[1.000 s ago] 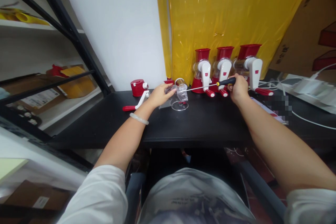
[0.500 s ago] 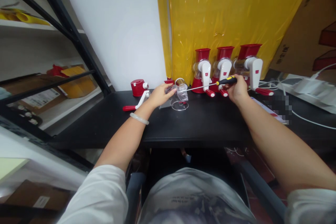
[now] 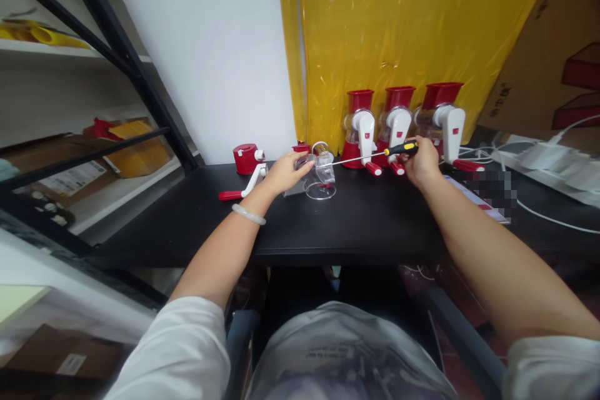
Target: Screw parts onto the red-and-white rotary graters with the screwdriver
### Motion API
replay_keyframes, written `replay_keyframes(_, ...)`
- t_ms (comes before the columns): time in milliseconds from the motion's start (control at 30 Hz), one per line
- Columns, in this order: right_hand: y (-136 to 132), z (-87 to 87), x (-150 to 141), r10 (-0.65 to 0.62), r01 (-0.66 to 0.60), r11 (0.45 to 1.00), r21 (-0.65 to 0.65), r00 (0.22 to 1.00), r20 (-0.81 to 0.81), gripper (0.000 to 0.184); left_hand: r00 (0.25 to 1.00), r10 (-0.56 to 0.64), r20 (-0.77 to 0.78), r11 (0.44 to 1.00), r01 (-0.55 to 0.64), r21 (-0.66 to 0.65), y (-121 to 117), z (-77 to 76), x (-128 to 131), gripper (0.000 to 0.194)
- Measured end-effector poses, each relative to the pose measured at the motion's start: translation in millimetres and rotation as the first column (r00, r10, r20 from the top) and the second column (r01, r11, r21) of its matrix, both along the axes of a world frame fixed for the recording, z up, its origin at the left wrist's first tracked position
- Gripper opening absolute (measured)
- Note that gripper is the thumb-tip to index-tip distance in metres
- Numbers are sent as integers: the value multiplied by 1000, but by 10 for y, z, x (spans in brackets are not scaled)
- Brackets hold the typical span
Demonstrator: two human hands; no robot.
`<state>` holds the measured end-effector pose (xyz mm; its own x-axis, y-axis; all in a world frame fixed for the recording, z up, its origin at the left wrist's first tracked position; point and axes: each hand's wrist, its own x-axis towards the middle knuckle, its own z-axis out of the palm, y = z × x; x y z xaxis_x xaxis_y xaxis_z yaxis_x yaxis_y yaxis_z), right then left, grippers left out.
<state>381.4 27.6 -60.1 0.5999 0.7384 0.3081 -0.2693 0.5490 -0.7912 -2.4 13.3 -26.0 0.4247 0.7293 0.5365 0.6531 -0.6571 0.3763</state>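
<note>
My left hand (image 3: 290, 172) is closed on a clear plastic grater body (image 3: 324, 174), which rests on the black table. Its round rim (image 3: 320, 198) faces me. In my right hand (image 3: 423, 161) is a screwdriver (image 3: 403, 148) with a black and yellow handle. The long shaft points left, and its tip reaches the clear body's right side; I cannot tell what it touches there. Behind the body is a metal grating drum (image 3: 322, 150) beside a small red part (image 3: 300, 146). Left of my left hand lie a red housing (image 3: 245, 159) and a white crank (image 3: 255, 181) with a red handle.
Three assembled red and white rotary graters (image 3: 360, 131) stand along the back, against yellow sheeting (image 3: 422, 19). White cables and a power strip (image 3: 553, 159) lie at the right, near a flat printed item (image 3: 478, 200). A black-framed shelf (image 3: 135, 81) rises at the left.
The screwdriver and my right hand have shifted very slightly left and down in view, along with the background. Both hands keep their hold.
</note>
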Motion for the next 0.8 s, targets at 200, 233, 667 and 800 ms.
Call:
replay_keyframes(200,-21,20,-7,15,-18,999,-50,999,-51,28,1000,8,-3,1000,-8,-16,-12,11,-2,45)
replay_keyframes(233,-36,30,-17,21,-24,998,-53,998,-53,28,1000,9,-3,1000,-9,-16,-13,12,-1,44)
replay_keyframes(667,-94,79,-53,56,-63,997,-39,985,-166,23,1000,-8,2,1000,8,-4,6,4,-8,46)
replay_keyframes(800,-132,123,-87,61,-73,996,-50,977,-205,24,1000,1,4,1000,-1,-8,1,4,-5,46)
